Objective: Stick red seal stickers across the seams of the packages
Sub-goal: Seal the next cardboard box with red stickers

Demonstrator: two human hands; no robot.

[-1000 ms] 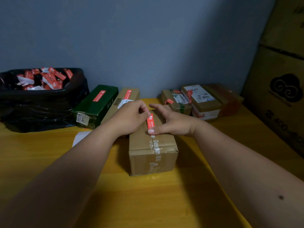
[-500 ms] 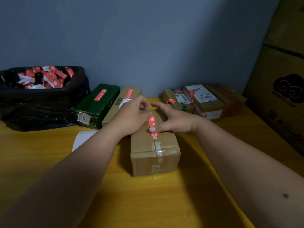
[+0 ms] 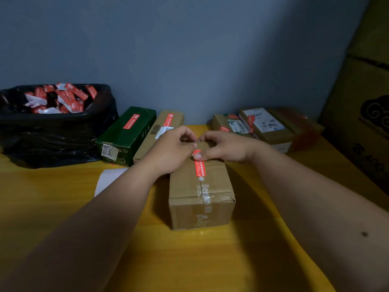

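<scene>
A brown cardboard box point(image 3: 202, 199) lies lengthwise on the yellow table point(image 3: 189, 260) in front of me. A red seal sticker point(image 3: 199, 168) runs along its taped top seam. The thumb of my right hand point(image 3: 227, 148) presses down on the sticker's far visible part. My left hand point(image 3: 172, 150) sits right beside it with curled fingers, and its fingertips meet the right index finger over the sticker's far end, which is hidden.
A black bag point(image 3: 52, 131) full of red stickers and white backings stands at the back left. A green box point(image 3: 128, 135) and a brown box point(image 3: 160, 131), both sealed, lie beside it. More sealed packages point(image 3: 265, 127) sit back right. White paper point(image 3: 109, 180) lies left; large cartons point(image 3: 362, 114) stand right.
The sticker now lies flat along the seam with more of its length showing. My right thumb has slid from its near end towards the far end, and both hands have drawn back slightly.
</scene>
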